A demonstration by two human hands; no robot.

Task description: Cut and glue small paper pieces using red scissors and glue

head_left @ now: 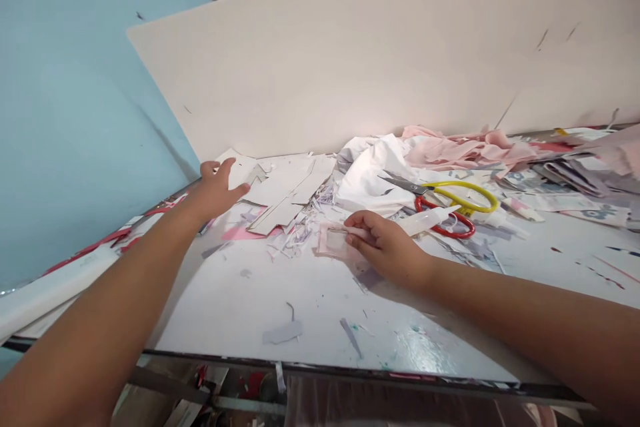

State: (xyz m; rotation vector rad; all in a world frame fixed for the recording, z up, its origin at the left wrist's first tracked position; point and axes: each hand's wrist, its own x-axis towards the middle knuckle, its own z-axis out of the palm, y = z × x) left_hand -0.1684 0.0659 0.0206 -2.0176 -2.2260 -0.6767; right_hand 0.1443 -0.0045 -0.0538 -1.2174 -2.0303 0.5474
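Observation:
My left hand (220, 188) reaches to the far left of the table, fingers spread and curved over white card pieces (280, 180) with notched edges. Nothing shows in its grasp. Nearer the middle, my right hand (393, 247) is closed in a pinch on a small pale pink piece (334, 241) with a greyish rectangle on it; whether it is cloth or paper I cannot tell. Just behind that hand lies a translucent squeeze bottle (427, 220) with a pointed nozzle. Scissors (415, 187) with one yellow and one red handle rest beyond it, blades pointing left.
Crumpled white cloth (375, 173) and pink cloth (460, 150) are heaped along the back, against an upright cream board (350, 67). Shredded scraps (300, 233) litter the white tabletop (215, 313). A white roll or strip (60, 287) lies at the left edge beside a blue wall (75, 113).

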